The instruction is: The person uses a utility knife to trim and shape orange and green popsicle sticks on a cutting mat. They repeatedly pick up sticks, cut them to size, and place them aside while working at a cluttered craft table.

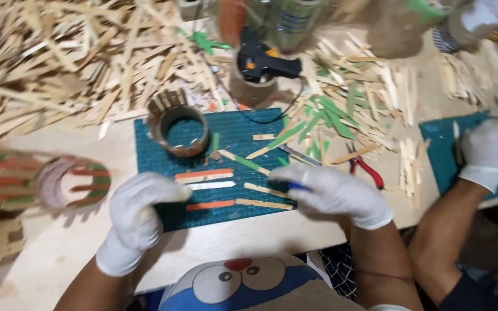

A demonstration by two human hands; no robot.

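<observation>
Wooden counter (272, 236) held a green mat (234, 135), sticks (204, 175) lying between both hands. Left hand (136, 216) was clenched, contents unclear; right hand (332, 193) pinched a blue pen (296, 186). Sticks likely light, stiff, snappable; best taken at mid-length. Beyond the hands: stick ring (178, 128), glue gun (267, 60), pliers (365, 168). Co-worker's gloved hand (491, 151) sat right of the right hand.

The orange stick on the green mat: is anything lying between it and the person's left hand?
Nothing visible does. The left hand rests at the near left edge of the green cutting mat, and the orange stick lies just to its right with only bare mat between. Other sticks lie beyond it.
</observation>
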